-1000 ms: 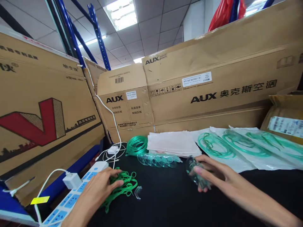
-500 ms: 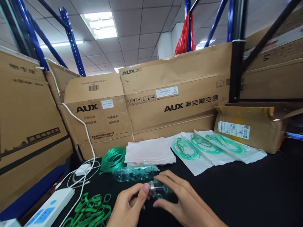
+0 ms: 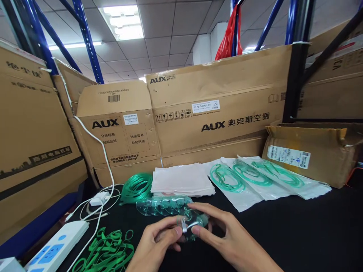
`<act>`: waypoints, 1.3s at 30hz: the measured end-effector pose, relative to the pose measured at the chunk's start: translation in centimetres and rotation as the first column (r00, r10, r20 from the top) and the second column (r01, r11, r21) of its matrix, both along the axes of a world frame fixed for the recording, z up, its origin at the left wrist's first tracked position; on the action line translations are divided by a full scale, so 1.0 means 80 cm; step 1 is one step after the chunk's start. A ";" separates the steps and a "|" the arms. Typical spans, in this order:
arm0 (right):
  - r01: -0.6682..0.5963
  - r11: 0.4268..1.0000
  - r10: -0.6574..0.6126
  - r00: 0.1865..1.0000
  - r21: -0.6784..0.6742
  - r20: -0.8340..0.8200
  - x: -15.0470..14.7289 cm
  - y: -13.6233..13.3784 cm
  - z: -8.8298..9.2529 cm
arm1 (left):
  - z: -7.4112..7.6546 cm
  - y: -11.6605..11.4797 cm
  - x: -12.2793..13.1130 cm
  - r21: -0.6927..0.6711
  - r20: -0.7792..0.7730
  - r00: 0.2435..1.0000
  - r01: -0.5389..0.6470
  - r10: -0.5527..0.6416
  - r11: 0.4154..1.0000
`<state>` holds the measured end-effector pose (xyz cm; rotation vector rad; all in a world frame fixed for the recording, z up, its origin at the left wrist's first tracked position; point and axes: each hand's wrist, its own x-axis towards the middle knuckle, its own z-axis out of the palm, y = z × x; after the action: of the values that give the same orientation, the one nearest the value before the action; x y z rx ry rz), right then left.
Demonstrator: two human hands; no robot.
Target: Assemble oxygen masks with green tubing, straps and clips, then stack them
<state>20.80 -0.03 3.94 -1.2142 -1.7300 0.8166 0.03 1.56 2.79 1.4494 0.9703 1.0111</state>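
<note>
Left hand and right hand pinch what seems a clear mask, nested masks just behind, green straps leftward.

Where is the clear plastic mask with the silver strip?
Head view, low, right of centre: the mask is between left hand and right hand, in front of overlapping clear masks.

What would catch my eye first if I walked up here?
Probably the clear, green-tinted piece at lower centre, held between the left hand and the right hand. Next, vivid green: a tangle of straps at lower left and coiled tubing farther back, beside the white stack. High up, right of centre, a red bag shows above the AUX cardboard.
</note>
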 end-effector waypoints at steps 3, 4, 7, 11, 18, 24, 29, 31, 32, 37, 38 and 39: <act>0.027 0.999 -0.025 0.999 -0.038 0.031 -0.005 0.002 -0.006 | -0.004 0.000 0.002 -0.017 0.009 1.000 -0.019 0.019 1.000; 0.029 0.999 -0.028 0.999 -0.044 0.027 -0.008 0.002 -0.008 | -0.005 -0.001 0.003 -0.010 -0.007 0.999 -0.034 0.034 0.999; 0.015 1.000 -0.015 1.000 -0.025 0.001 -0.018 -0.001 -0.009 | -0.006 -0.005 0.006 0.026 -0.046 0.997 -0.064 0.065 0.998; -0.010 1.000 0.011 0.999 0.013 -0.038 -0.022 -0.007 0.000 | -0.008 -0.008 0.012 0.098 -0.005 0.998 -0.057 0.058 0.994; 0.031 0.998 -0.027 0.998 0.060 -0.059 -0.015 -0.007 0.003 | -0.011 -0.013 0.024 0.130 0.043 0.980 -0.197 0.193 0.972; 0.037 0.994 -0.034 0.999 0.103 -0.029 -0.018 -0.006 -0.004 | -0.011 -0.012 0.020 0.257 -0.051 0.984 -0.150 0.168 0.955; -0.012 0.996 0.008 0.999 0.085 0.039 -0.015 -0.006 -0.003 | -0.011 -0.010 0.018 0.267 -0.071 0.986 -0.130 0.154 0.955; -0.057 0.994 0.050 0.996 0.089 0.077 -0.012 -0.006 -0.001 | -0.011 -0.010 0.017 0.275 -0.085 0.982 -0.140 0.169 0.951; -0.076 0.993 0.068 0.994 0.093 0.090 -0.012 -0.007 0.000 | -0.011 -0.011 0.017 0.282 -0.090 0.980 -0.147 0.179 0.948; -0.031 0.995 0.024 0.997 0.099 0.069 -0.012 -0.007 -0.001 | -0.011 -0.010 0.015 0.343 -0.127 0.974 -0.136 0.189 0.930; -0.005 0.996 0.000 0.999 0.091 0.052 -0.012 -0.006 -0.003 | -0.011 -0.009 0.015 0.368 -0.141 0.972 -0.124 0.187 0.921; 0.013 0.997 -0.016 0.999 0.079 0.035 -0.012 -0.006 -0.004 | -0.011 -0.009 0.014 0.393 -0.155 0.970 -0.112 0.186 0.913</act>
<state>19.86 -0.53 3.59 -1.1933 -1.7639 0.7154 1.18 0.84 1.88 1.8433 1.0740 1.2429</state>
